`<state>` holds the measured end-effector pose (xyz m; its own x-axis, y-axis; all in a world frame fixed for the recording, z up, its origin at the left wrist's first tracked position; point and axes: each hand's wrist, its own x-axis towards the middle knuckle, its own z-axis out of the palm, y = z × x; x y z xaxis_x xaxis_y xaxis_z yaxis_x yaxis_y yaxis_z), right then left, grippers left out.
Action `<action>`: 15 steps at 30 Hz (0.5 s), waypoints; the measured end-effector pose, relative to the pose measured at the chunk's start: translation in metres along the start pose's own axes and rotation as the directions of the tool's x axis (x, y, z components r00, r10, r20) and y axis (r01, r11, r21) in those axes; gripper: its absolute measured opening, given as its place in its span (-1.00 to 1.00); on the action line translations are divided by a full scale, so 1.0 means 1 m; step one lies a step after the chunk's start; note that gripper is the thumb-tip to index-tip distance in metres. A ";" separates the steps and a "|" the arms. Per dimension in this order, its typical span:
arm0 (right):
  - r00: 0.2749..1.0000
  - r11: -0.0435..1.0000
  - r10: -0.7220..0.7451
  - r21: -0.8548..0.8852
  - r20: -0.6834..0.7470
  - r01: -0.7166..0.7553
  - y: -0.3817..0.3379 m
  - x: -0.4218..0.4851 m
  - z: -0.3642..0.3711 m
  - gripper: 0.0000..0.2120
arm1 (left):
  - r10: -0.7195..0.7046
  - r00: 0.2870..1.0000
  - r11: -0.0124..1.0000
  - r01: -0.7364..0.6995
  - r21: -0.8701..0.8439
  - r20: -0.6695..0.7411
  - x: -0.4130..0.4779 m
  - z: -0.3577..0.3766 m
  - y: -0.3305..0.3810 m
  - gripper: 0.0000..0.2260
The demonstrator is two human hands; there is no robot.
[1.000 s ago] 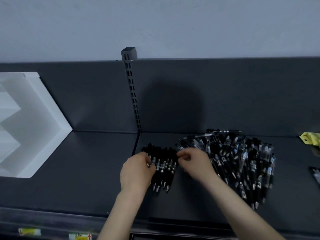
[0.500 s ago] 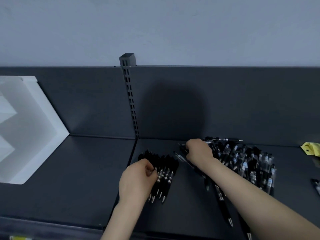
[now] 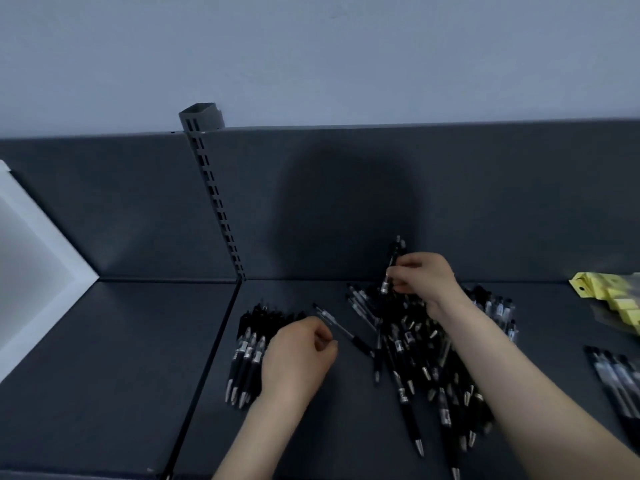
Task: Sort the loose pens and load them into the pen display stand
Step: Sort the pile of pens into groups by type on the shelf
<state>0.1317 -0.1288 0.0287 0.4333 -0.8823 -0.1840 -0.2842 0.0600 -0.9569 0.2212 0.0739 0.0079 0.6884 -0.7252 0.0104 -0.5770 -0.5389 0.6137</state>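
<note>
A loose heap of black pens [image 3: 429,358] lies on the dark shelf [image 3: 121,375] at centre right. My right hand [image 3: 424,282] is raised over the back of the heap and pinches one black pen [image 3: 391,268], held nearly upright. To the left lies a tidy row of black pens [image 3: 247,351], tips toward me. My left hand [image 3: 298,358] rests on that row with curled fingers, covering its right part. One single pen [image 3: 343,332] lies slanted between the row and the heap.
A white angled display piece [image 3: 38,282] stands at the far left. A slotted upright post [image 3: 214,202] divides the dark back panel. Yellow packets [image 3: 609,296] and a clear pack of pens [image 3: 616,379] lie at the right edge.
My right hand has lifted a pen up out of the heap's back edge. The left hand has stayed on the sorted row. The camera has moved closer and tilted right.
</note>
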 end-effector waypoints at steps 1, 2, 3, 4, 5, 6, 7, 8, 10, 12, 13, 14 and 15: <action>1.000 0.999 0.008 0.039 -0.006 -0.008 0.000 0.000 -0.005 -0.88 | 0.005 1.000 1.000 -0.005 0.006 0.013 0.001 0.004 0.004 -0.99; 1.000 0.997 0.018 0.073 -0.007 -0.018 0.000 0.000 -0.010 -0.90 | 0.007 1.000 1.000 -0.007 0.012 0.026 0.001 0.008 0.008 -0.99; 1.000 0.994 0.031 0.106 -0.002 -0.031 0.000 -0.001 -0.016 -0.92 | 0.010 0.999 1.000 -0.011 0.016 0.034 0.001 0.012 0.011 -0.99; 0.999 0.989 0.042 0.144 0.006 -0.042 0.000 -0.002 -0.022 -0.92 | 0.016 0.999 1.000 -0.017 0.019 0.040 0.002 0.016 0.014 -0.99; 0.999 0.982 0.048 0.184 0.015 -0.050 0.000 -0.004 -0.028 -0.92 | 0.021 0.999 0.999 -0.022 0.023 0.046 0.003 0.019 0.016 -0.98; 0.998 0.974 0.053 0.221 0.024 -0.057 0.000 -0.006 -0.035 -0.92 | 0.025 0.998 0.999 -0.026 0.026 0.052 0.004 0.022 0.018 -0.98; 0.998 0.964 0.058 0.256 0.030 -0.064 0.000 -0.008 -0.041 -0.92 | 0.028 0.998 0.999 -0.030 0.031 0.059 0.005 0.025 0.020 -0.98; 0.997 0.955 0.063 0.288 0.035 -0.070 0.000 -0.010 -0.048 -0.92 | 0.032 0.997 0.999 -0.034 0.038 0.067 0.007 0.027 0.021 -0.98; 0.996 0.941 0.074 0.329 0.040 -0.083 0.002 -0.014 -0.060 -0.92 | 0.037 0.997 0.998 -0.041 0.055 0.073 0.011 0.030 0.025 -0.97; 0.995 0.932 0.090 0.349 0.050 -0.102 0.006 -0.020 -0.072 -0.93 | 0.047 0.997 0.996 -0.051 0.072 0.062 0.016 0.034 0.030 -0.97; 0.994 0.928 0.098 0.355 0.056 -0.112 0.009 -0.022 -0.077 -0.93 | 0.050 0.997 0.995 -0.055 0.080 0.057 0.019 0.035 0.032 -0.97; 0.993 0.926 0.106 0.358 0.061 -0.120 0.012 -0.025 -0.082 -0.92 | 0.052 0.997 0.995 -0.057 0.088 0.054 0.022 0.036 0.035 -0.98; 0.992 0.923 0.110 0.363 0.064 -0.126 0.015 -0.027 -0.087 -0.92 | 0.052 0.997 0.994 -0.057 0.095 0.052 0.026 0.038 0.038 -0.98</action>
<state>0.0411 -0.1450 0.0386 0.4533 -0.8387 -0.3019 -0.0066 0.3356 -0.9420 0.2006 0.0187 0.0016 0.6339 -0.7734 0.0015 -0.6541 -0.5350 0.5348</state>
